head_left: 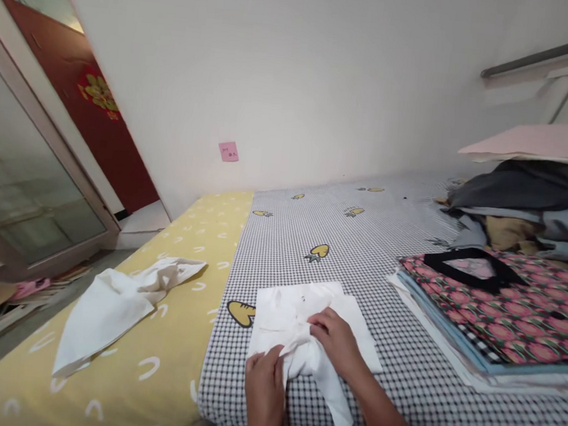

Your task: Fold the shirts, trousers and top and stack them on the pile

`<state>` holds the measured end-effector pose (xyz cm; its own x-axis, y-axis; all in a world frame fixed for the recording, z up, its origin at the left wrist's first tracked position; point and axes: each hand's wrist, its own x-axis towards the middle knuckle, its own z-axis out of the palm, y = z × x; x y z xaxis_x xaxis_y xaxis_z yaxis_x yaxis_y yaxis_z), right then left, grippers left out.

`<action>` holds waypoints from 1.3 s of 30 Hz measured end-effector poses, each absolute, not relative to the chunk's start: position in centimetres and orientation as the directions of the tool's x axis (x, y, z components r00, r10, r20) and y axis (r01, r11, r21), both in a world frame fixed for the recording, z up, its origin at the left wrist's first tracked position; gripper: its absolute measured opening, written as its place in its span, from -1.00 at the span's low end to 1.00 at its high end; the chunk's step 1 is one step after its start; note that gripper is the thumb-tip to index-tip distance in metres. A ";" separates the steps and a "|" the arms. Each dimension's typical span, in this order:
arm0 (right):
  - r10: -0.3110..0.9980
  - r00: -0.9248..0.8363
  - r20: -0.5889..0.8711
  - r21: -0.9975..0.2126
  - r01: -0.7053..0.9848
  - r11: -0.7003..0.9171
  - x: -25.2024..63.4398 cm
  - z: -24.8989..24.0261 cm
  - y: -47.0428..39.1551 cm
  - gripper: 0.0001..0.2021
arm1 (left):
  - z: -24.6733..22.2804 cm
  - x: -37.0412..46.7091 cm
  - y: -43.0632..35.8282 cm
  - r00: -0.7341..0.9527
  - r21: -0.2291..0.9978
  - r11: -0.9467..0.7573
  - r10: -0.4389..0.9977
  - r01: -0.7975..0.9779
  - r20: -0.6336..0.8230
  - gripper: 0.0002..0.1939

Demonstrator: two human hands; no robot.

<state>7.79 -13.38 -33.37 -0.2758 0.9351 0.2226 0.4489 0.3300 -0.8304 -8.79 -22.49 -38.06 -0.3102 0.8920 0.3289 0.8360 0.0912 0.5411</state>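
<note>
A white cloth garment [320, 364] hangs bunched over the near edge of the bed, and I cannot make out its exact kind. Pinched at its left side is my left hand [265, 382], closed on the fabric. My right hand [336, 338] is closed on it too, a little farther up and to the right. Beneath and beyond my hands, a flat white folded cloth [280, 300] lies on the checked bed cover [291, 247]. My fingertips partly hide where the two white cloths meet.
Another crumpled white cloth [108, 310] lies on the yellow bed cover [169, 363] at left. To the right, a pink-and-black patterned garment [516, 309] tops a folded stack. Dark clothes [532, 187] sit behind it under a pink sheet [547, 141]. A white wall [297, 74] rises behind.
</note>
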 end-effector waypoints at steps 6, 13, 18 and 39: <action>0.938 -0.260 0.228 -0.910 0.286 0.300 8.6 -33.7 -12.9 -0.84 | -38.1 -8.6 -23.1 -0.427 0.584 0.229 0.876 0.779 0.225 -0.64; 0.985 -0.157 0.074 -0.988 0.124 0.094 9.0 -34.2 -13.0 -0.66 | -34.1 -7.7 -22.4 -0.362 0.634 0.116 0.892 0.764 0.272 -0.65; 0.966 -0.226 0.126 -0.953 0.244 0.182 9.5 -33.2 -13.8 -0.59 | -32.9 -7.8 -21.4 -0.335 0.648 0.006 0.859 0.762 0.387 -0.69; 0.934 -0.276 0.227 -0.831 0.445 0.333 9.5 -32.9 -12.4 -0.83 | -31.7 -8.3 -17.1 -0.094 0.553 -0.088 0.952 0.829 0.293 -0.45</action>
